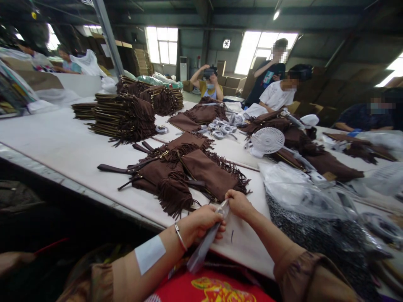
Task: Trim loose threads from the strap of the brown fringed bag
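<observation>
At the table's front edge, my left hand (206, 222) is closed around a grey strap (204, 245) that looks wrapped in see-through plastic. Its lower end hangs down over the red cloth in my lap. My right hand (241, 204) pinches the strap's upper end, close to the left fingers. What lies inside the right fingertips is partly hidden. Just beyond my hands lie several brown fringed pouches (209, 172) with zips, overlapping one another. A dark wrist loop (113, 168) sticks out leftward from one of them.
Stacked brown pouches (118, 117) stand at the back left. Several grey wrapped straps (222, 128) lie mid-table. To the right are a white fan (267, 140) and a large plastic bag (292, 188). Co-workers are around the far side of the white table (47, 144).
</observation>
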{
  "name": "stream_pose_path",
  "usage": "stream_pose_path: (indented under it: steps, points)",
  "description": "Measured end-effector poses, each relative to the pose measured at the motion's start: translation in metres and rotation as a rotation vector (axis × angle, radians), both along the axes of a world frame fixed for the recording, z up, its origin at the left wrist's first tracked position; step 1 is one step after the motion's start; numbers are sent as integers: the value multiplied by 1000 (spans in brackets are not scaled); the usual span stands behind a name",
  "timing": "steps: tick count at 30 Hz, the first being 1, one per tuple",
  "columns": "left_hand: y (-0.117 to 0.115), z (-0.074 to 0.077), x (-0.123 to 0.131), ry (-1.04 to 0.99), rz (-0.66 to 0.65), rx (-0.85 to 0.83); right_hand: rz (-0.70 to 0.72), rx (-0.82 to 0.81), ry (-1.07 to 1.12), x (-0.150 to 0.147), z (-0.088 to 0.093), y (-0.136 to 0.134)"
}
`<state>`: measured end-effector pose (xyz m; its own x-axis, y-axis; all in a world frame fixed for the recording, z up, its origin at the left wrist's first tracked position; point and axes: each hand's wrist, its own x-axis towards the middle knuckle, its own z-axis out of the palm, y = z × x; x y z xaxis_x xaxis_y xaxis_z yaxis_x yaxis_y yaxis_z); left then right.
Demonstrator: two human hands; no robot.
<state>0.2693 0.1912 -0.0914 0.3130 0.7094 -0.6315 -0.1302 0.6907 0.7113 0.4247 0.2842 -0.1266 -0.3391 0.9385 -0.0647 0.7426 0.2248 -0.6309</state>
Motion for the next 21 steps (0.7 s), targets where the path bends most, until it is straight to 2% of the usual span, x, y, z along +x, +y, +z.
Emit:
stream_pose_path:
  steps: [5, 8, 10, 13, 15, 18, 21]
  points:
    - [0, -3, -1, 92, -31, 55, -87, 113, -159, 10, 5, -3]
    - [3, -7, -3, 68, -52, 57, -109, 202, -241, 22, 9, -7]
    - [5, -7, -5, 15, -62, 37, 3, 313, -175, 31, 13, -12]
    - [8, -6, -5, -56, -77, 35, 367, 489, -109, 37, 20, -25]
    - [8, -4, -5, -48, -89, 53, 537, 555, -128, 34, 23, -33]
    - [6, -4, -6, 105, -132, 132, 582, 579, -116, 25, 22, -37]
    - [-1, -6, -9, 419, -210, 387, 631, 557, -80, 21, 19, -33]
